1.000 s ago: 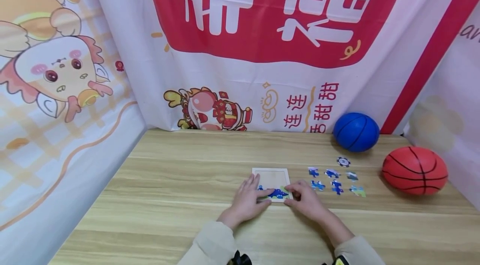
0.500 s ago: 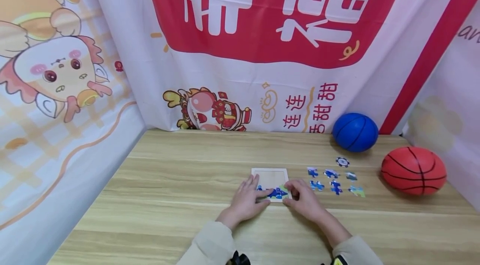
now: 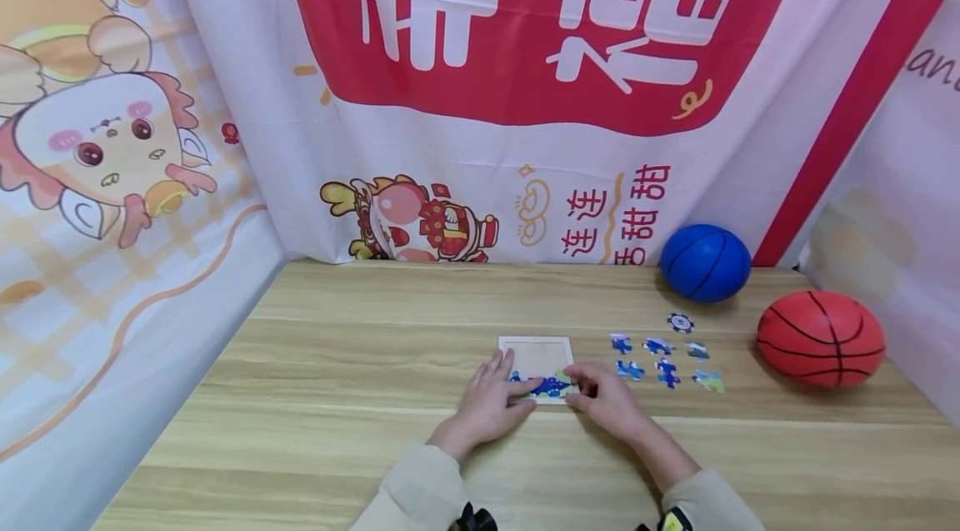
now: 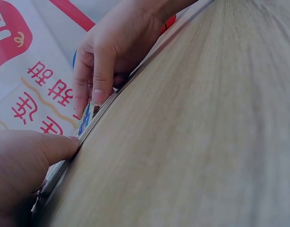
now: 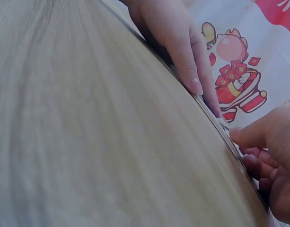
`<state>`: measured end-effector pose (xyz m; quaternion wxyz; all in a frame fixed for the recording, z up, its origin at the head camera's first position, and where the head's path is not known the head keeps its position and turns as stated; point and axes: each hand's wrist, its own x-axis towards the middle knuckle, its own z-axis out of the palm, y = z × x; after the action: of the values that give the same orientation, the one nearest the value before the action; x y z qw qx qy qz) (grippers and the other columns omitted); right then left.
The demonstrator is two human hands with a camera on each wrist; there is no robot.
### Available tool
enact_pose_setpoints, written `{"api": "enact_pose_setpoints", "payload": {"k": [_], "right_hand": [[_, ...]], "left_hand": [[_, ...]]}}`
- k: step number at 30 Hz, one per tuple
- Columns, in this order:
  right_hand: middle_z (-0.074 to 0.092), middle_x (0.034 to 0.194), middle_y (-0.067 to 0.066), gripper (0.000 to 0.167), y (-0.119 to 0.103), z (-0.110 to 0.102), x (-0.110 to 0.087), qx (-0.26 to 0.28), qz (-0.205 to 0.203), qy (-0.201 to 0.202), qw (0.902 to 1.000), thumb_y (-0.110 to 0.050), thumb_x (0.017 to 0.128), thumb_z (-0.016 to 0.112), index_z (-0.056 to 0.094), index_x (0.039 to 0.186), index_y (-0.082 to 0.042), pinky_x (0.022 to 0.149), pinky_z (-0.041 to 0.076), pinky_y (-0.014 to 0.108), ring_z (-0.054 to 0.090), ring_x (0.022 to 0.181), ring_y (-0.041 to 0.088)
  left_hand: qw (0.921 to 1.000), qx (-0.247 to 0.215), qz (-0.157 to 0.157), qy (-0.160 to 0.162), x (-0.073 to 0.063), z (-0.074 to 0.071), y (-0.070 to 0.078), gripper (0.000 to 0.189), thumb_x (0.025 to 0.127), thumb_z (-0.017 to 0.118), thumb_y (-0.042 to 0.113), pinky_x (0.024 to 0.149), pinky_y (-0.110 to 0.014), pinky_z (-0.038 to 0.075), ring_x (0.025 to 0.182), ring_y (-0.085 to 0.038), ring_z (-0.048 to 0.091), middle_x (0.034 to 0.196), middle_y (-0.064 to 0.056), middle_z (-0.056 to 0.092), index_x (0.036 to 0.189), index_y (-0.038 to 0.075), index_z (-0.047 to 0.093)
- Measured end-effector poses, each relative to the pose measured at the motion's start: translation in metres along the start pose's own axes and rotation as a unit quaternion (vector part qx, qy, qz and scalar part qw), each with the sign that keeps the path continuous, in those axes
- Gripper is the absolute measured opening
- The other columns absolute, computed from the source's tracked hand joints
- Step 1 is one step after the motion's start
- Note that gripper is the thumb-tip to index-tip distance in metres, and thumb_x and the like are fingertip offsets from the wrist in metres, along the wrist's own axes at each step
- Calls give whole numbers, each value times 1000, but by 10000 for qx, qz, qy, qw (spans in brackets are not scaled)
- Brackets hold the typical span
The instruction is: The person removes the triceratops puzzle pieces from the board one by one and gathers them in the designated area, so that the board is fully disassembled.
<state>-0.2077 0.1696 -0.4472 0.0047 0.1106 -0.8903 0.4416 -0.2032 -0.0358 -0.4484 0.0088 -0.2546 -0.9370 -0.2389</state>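
A small square puzzle tray (image 3: 535,340) with a pale rim lies on the table, its near part filled with blue and green jigsaw pieces (image 3: 551,387). Laid over the tray's near left side is my left hand (image 3: 483,406), fingers stretched out, one finger reaching across the blue pieces. At the near right corner, my right hand (image 3: 611,404) pinches a jigsaw piece (image 4: 84,122) between thumb and forefinger, its other fingers curled under. The left wrist view shows this colourful piece at the tray's edge, beneath the right fingertips. Part of the tray is hidden by both hands.
Several loose jigsaw pieces (image 3: 666,373) lie in two rows right of the tray. Behind them is a round chip-like disc (image 3: 681,323). A blue ball (image 3: 705,262) and a red ball (image 3: 821,339) rest farther right. Printed cloth (image 3: 420,122) hangs at the table's back edge.
The whole head view has shifted slightly left. Both hands stay at the tray in nearly the same pose, and the loose pieces have not moved.
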Motion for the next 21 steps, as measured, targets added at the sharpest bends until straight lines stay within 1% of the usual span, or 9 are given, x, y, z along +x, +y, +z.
{"api": "enact_pose_setpoints", "payload": {"k": [4, 7, 9, 13, 14, 16, 18, 21], "right_hand": [[53, 83, 4, 36, 2, -9, -2, 585, 277, -78, 9979, -7, 71, 68, 59, 106, -9, 64, 43, 29, 48, 73, 18], [53, 85, 5, 39, 4, -23, -9, 905, 529, -110, 9944, -8, 72, 68, 57, 109, -10, 67, 43, 30, 48, 77, 19], [54, 86, 7, 41, 7, -36, -15, 991, 473, -78, 9939, -6, 71, 67, 56, 110, -6, 69, 42, 30, 48, 79, 21], [53, 88, 10, 42, 19, -64, -31, 972, 479, 120, 9940, -6, 72, 66, 55, 111, 0, 67, 43, 29, 48, 79, 20], [53, 89, 10, 42, 24, -71, -35, 933, 519, 159, 9942, -7, 72, 66, 55, 112, 0, 66, 43, 28, 48, 79, 20], [51, 91, 10, 43, 32, -86, -44, 841, 743, 192, 9935, -12, 74, 65, 54, 115, -1, 66, 42, 27, 46, 81, 19], [51, 94, 11, 45, 41, -99, -53, 682, 900, 245, 9933, -14, 76, 65, 52, 117, 0, 67, 43, 26, 46, 82, 17], [53, 98, 12, 48, 55, -117, -65, 245, 986, 357, 9942, -19, 77, 65, 51, 117, 2, 68, 43, 24, 48, 83, 14]], "left_hand": [[10000, 19, 5, -3, 0, 0, -1, 35, 86, 47, 40, 100, -46, 10, 126, -33, 10, 139, -19, 16, 120, 31, 51], [10000, 5, -13, -48, 1, 1, -1, 36, 86, 46, 40, 100, -46, 9, 127, -32, 9, 139, -19, 15, 120, 31, 51], [10000, 0, -21, -39, 1, 1, -1, 36, 86, 46, 39, 100, -45, 9, 127, -32, 9, 139, -19, 15, 120, 31, 51], [10000, -5, -19, -3, 0, 0, -1, 35, 86, 47, 39, 100, -45, 9, 127, -32, 10, 139, -19, 16, 120, 31, 51], [10000, 2, -15, 1, 0, 1, -1, 35, 86, 47, 39, 100, -45, 9, 127, -32, 10, 139, -19, 16, 120, 31, 51], [10000, 3, -5, -4, 0, 1, -1, 35, 86, 47, 39, 100, -45, 9, 127, -32, 10, 139, -19, 17, 120, 31, 51], [10000, 18, 4, -6, 0, 1, -1, 35, 86, 47, 39, 100, -45, 9, 127, -32, 10, 139, -19, 17, 120, 31, 51], [10000, 26, 26, 24, 0, 1, -1, 35, 86, 47, 38, 100, -46, 10, 126, -32, 10, 138, -19, 17, 120, 31, 51]]}}
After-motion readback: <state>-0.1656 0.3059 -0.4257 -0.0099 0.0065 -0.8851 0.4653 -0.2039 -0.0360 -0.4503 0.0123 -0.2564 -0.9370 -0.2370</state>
